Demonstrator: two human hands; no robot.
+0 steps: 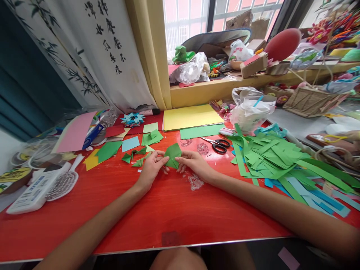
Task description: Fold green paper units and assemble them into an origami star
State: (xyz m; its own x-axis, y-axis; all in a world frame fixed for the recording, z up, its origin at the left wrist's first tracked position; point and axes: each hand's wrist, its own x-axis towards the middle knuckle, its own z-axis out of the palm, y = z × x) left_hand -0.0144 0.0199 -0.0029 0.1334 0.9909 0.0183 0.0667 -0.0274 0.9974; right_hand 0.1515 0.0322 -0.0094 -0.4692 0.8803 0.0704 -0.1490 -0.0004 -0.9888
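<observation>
A folded piece of green paper is held between both hands just above the red table. My left hand pinches its left edge with thumb and fingers. My right hand pinches its right edge. Several small folded green triangles lie on the table just left of my left hand. Black-handled scissors lie to the right, beyond my right hand.
A heap of green and blue paper strips covers the right side. Yellow sheets and a pink sheet lie at the back. A white hairbrush and a white remote sit at the left. The windowsill is cluttered.
</observation>
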